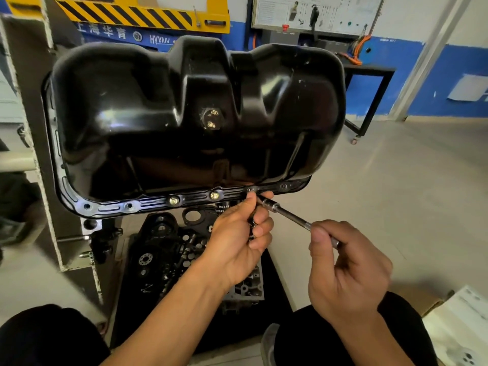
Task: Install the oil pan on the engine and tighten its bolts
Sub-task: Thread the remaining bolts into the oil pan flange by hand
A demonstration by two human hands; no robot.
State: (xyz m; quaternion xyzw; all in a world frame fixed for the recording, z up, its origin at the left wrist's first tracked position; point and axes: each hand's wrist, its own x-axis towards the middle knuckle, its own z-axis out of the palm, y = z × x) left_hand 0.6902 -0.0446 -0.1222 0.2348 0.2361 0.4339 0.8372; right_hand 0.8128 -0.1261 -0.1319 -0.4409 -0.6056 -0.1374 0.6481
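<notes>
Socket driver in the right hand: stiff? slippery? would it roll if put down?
Probably stiff: the socket driver is a straight thin metal shaft, showing no bend while the right hand grips only its rear end. Likely slick: its surface is shiny. Likely to roll on the smooth floor, since it looks round.

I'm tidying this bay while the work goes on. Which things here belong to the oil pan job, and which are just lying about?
In the job:
- oil pan
- fitted bolts on its near flange
- spare bolts, gripped in the left hand
- socket driver, held by the right hand

Lying about:
- engine parts on the black mat
- papers, lower right
- black table behind
</notes>
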